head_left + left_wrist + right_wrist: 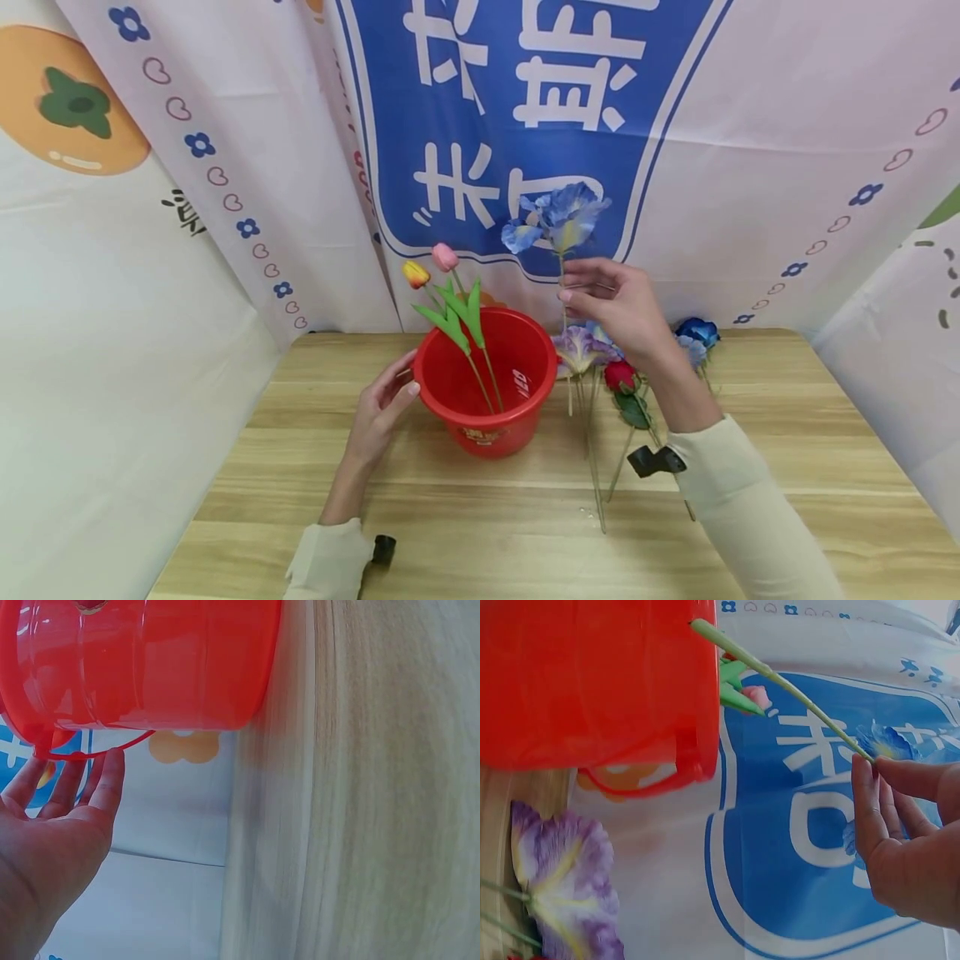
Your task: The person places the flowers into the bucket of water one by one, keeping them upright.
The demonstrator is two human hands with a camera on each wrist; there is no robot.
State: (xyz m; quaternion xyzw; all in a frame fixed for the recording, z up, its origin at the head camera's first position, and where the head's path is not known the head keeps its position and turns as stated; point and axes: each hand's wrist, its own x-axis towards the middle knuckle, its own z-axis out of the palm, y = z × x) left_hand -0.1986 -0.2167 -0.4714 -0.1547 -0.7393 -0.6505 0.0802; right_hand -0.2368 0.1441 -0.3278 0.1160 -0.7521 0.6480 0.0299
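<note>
My right hand point(622, 308) pinches a blue iris point(570, 217) by its stem between thumb and fingertips, held up to the right of the red bucket point(495, 437). The right wrist view shows the bare stem point(802, 697) slanting from the fingertips toward the bucket's rim. Inside the bucket lean two tulips, a yellow-orange one point(416, 274) and a pink one point(445, 257), with green leaves. My left hand point(382, 412) rests at the bucket's left rim. Its fairly straight fingers touch near the thin red handle point(79, 756) in the left wrist view.
Right of the bucket, a purple-white iris point(579, 348), a red rose point(619, 376) and a blue rose point(699, 332) lie on the wooden table point(465, 533), stems toward the front. A printed cloth point(750, 192) hangs behind the table.
</note>
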